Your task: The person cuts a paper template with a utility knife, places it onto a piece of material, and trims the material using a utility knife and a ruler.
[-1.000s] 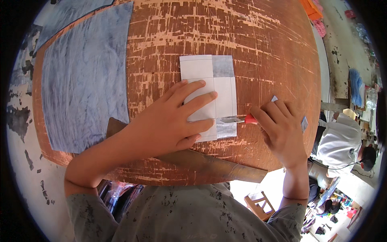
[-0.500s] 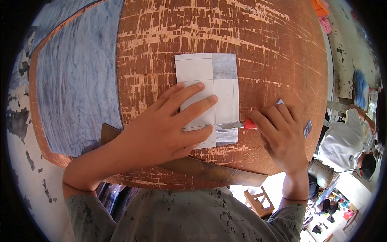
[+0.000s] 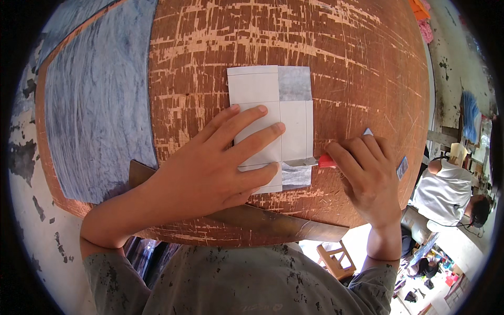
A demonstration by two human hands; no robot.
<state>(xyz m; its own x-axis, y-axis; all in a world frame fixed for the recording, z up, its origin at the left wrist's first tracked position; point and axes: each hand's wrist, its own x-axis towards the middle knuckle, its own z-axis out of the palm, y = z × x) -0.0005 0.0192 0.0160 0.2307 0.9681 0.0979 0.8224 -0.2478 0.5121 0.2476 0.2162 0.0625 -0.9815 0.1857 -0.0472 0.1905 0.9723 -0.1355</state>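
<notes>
My left hand (image 3: 226,157) lies spread over a white ruled sheet (image 3: 253,86), its fingers apart and pressing it to the board. Grey-blue marbled patches (image 3: 294,84) show at the sheet's top right and bottom right corners; whether these are folded flaps or a layer underneath, I cannot tell. My right hand (image 3: 367,170) is closed round the red handle of a utility knife (image 3: 326,160). Its blade points left and lies at the line between the white part and the lower marbled patch (image 3: 297,176), touching or just over it.
A long flat metal strip (image 3: 273,219) lies along the near edge of the scored brown board (image 3: 357,63). Large blue-grey marbled sheets (image 3: 100,105) cover the left. Small marbled offcuts (image 3: 402,168) sit beside my right hand. A person in white (image 3: 443,186) is at the far right.
The sheet's far edge sits slightly higher in view. Both hands and the knife have barely moved. The person at the right has shifted posture.
</notes>
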